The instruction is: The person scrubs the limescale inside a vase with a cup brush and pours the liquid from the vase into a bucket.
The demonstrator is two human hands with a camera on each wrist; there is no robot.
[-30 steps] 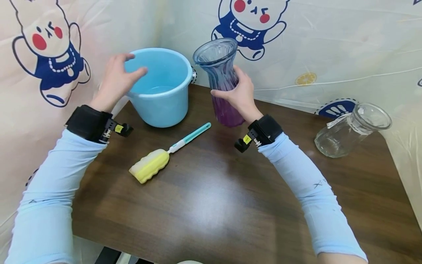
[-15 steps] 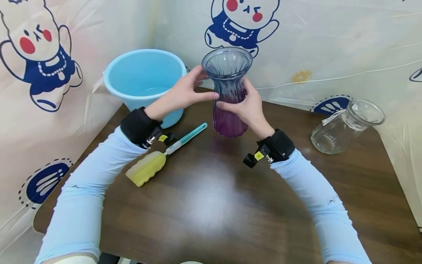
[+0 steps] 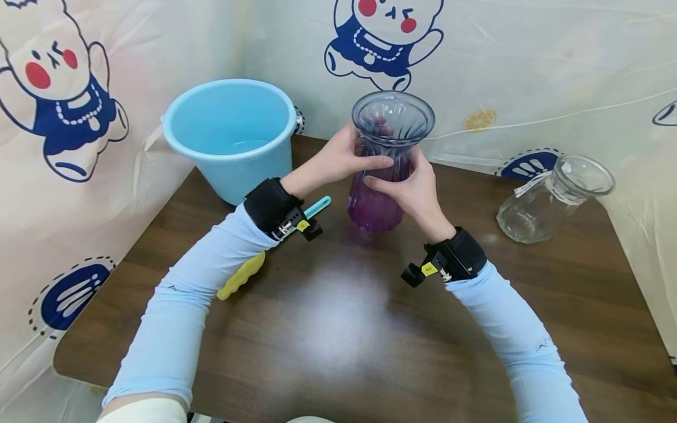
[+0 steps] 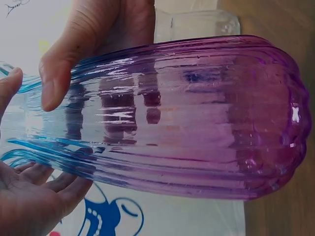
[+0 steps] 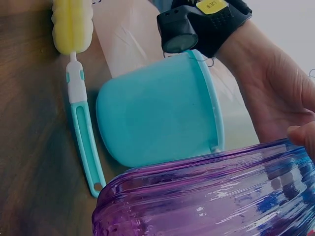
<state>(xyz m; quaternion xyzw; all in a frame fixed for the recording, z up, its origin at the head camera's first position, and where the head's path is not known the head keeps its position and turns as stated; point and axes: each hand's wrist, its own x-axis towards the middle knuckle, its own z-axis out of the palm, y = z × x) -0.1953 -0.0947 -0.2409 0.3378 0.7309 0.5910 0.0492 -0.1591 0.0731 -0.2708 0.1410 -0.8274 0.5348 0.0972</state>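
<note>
A ribbed glass vase [image 3: 376,202], blue at the flared top and purple at the base, stands upright in the head view, its base close over the table. My right hand [image 3: 418,191] grips its middle from the right, thumb across the front. On the left side, my left hand [image 3: 338,158] holds the neck below the rim, its thumb in front and fingertips showing through the glass behind. Both thumbs lie near each other on the vase [image 4: 197,123] in the left wrist view. The right wrist view shows the vase's purple lower body [image 5: 162,201].
Behind the left forearm stands a light blue bucket [image 3: 254,173]. A sponge bottle brush [image 5: 78,93] with a teal handle lies on the table [image 3: 338,329], partly hidden by the left arm. At the right, a clear glass jar [image 3: 534,217] stands near a patterned curtain [image 3: 529,76].
The left hand has left the bucket's rim and moved right to take hold of the vase's neck. The vase has come rightward and nearer in the right hand.
</note>
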